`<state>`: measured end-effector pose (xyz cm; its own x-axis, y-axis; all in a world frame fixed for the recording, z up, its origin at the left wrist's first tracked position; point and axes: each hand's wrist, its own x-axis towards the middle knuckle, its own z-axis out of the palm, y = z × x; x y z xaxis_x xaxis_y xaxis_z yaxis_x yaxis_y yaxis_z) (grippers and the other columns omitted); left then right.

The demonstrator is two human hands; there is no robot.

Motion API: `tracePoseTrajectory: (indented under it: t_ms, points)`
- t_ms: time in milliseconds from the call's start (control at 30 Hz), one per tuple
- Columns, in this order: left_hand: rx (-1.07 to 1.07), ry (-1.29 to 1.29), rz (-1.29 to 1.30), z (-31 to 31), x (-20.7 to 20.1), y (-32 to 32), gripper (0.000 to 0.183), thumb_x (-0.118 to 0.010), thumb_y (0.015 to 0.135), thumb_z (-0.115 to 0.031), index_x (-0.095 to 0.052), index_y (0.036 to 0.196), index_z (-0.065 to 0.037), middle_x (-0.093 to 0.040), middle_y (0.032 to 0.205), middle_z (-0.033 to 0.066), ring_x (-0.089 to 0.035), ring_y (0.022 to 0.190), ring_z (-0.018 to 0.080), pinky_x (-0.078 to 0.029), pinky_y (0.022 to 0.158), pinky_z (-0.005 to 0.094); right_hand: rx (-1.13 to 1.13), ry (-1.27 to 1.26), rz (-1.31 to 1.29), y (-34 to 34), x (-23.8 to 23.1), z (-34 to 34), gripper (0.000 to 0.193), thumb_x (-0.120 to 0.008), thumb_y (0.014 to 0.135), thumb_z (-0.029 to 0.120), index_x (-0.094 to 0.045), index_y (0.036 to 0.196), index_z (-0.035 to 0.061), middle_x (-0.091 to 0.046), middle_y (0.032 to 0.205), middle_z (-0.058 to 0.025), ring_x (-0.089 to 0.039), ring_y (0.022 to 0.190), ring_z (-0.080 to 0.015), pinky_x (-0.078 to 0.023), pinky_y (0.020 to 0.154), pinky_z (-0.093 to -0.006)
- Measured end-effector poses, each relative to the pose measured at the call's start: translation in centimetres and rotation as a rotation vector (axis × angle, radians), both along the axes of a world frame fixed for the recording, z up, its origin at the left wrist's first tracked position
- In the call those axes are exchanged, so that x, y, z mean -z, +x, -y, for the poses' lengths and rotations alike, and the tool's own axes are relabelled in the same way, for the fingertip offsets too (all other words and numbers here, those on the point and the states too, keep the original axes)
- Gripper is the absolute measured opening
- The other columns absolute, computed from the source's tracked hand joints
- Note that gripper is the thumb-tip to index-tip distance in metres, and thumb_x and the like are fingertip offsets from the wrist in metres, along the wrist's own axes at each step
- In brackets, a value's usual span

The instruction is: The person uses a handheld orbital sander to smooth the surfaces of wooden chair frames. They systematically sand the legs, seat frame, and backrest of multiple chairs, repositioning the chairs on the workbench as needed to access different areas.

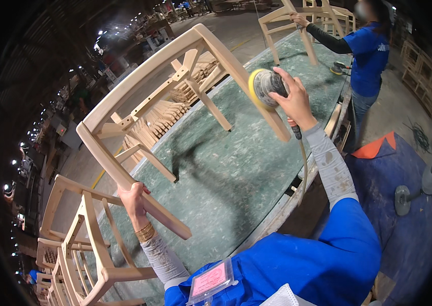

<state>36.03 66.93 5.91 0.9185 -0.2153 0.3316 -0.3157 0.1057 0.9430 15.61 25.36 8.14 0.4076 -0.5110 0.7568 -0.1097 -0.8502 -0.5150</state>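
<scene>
Green, scuffed workbench point(236, 168) runs through a dim workshop, with more chair frames point(81, 245) stacked just left of the left hand point(133, 200). That hand is clenched round a leg of the bare wooden chair frame point(175, 92) — tilted over the bench. Right hand point(292, 99) grips a round sander point(263, 86), its yellow pad against another leg. Beyond it, a person in blue point(366, 56) holds another frame.
</scene>
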Motion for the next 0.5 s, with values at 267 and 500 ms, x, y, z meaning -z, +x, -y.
tracePoseTrajectory:
  t_ms: [267, 500]
  points:
    - [0.008, 0.019, 0.013, -0.2, 0.0, 0.2, 0.024, -0.051, 0.069, -0.001, -0.044, 0.092, 0.001, -0.051, 0.061, 0.0071, -0.052, 0.045, 0.0172, -0.048, 0.043, 0.0293, -0.028, -0.007, -0.111, -1.4, -0.3, -2.0, 0.066, -0.074, 0.069, 0.016, -0.046, 0.128, 0.0264, -0.058, 0.105, -0.0111, -0.055, 0.094, -0.0325, -0.049, 0.08, -0.0416]
    - [0.009, -0.01, 0.011, -0.3, 0.1, 0.1, 0.022, -0.051, 0.069, -0.002, -0.045, 0.09, 0.001, -0.053, 0.062, 0.0077, -0.053, 0.046, 0.0168, -0.048, 0.044, 0.0288, -0.046, -0.026, -0.094, -1.4, 0.4, -1.3, 0.068, -0.074, 0.068, 0.015, -0.045, 0.128, 0.0267, -0.058, 0.099, -0.014, -0.056, 0.092, -0.034, -0.05, 0.079, -0.0406]
